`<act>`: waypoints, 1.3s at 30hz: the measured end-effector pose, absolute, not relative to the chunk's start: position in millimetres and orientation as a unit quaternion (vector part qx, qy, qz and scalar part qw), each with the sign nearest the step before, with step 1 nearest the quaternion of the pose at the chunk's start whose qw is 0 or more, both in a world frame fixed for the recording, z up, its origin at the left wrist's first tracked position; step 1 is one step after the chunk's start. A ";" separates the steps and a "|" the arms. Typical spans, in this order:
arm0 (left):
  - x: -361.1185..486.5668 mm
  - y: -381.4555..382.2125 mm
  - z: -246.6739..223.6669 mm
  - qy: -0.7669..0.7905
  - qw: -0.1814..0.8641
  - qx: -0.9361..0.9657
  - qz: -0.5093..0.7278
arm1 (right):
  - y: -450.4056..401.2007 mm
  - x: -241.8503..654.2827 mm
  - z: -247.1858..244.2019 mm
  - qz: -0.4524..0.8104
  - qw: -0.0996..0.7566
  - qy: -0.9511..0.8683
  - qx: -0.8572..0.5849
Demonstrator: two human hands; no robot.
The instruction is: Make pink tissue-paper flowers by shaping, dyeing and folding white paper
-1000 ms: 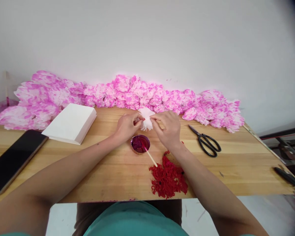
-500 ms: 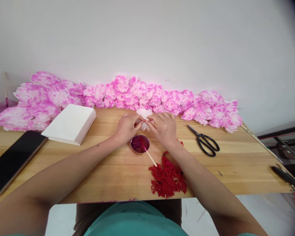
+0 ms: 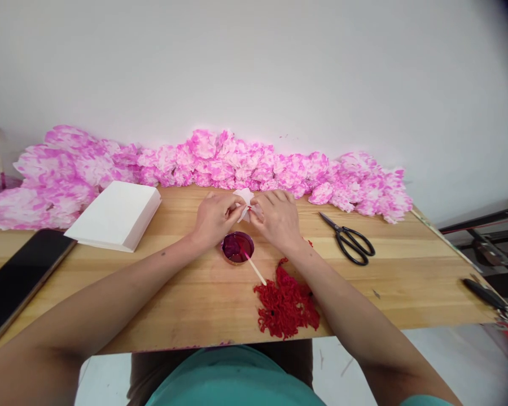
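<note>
A small white paper piece (image 3: 243,195), thin and soft-looking with ruffled, petal-like edges, is held just beyond the dye cup, a little to its right. A short bit of red thread (image 3: 249,209) shows at its middle, a narrow twist against the pale sheet. The left hand (image 3: 217,217), beyond the cup and to its left, has thumb and forefinger pinched together on the paper. The right hand (image 3: 277,220), beyond the cup and to its right, also has thumb and fingertips closed on the paper, close by the thread; whether either hand grips a thread end is too small to tell.

The dye cup (image 3: 237,263) itself is round and shallow, stained purple inside, with glossy dark magenta liquid. A slim pale stick (image 3: 256,270) leans out of it toward the near right, its dipped end pink. Near and right of the cup lies a tangled, crinkly heap of red yarn (image 3: 285,304). Farther right are black-handled scissors (image 3: 351,239) with rounded loops and closed blades. To the cup's left sits a squared block of smooth white paper (image 3: 116,211), then a flat, glossy black phone (image 3: 21,282). Well beyond the cup, crumpled pink-and-white paper blooms (image 3: 237,160) form a long, fluffy bank. Everything stands on a light, grained wooden table (image 3: 186,310).
</note>
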State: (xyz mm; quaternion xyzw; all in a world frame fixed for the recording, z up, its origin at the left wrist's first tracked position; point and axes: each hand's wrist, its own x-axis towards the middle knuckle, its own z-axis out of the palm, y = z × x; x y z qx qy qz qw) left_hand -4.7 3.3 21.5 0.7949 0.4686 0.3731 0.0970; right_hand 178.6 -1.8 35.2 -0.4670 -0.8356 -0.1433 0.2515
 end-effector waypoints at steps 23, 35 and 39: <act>-12.4 12.5 20.6 0.431 0.049 0.811 0.392 | 3.0 184.3 32.4 -0.096 0.299 -0.834 -0.453; -9.3 15.9 17.1 0.417 0.098 0.830 0.358 | -2.8 179.4 38.9 -0.055 0.325 -0.845 -0.421; -8.3 20.2 15.5 0.415 0.367 0.697 0.456 | -0.3 186.6 47.4 0.113 0.477 -0.765 -0.419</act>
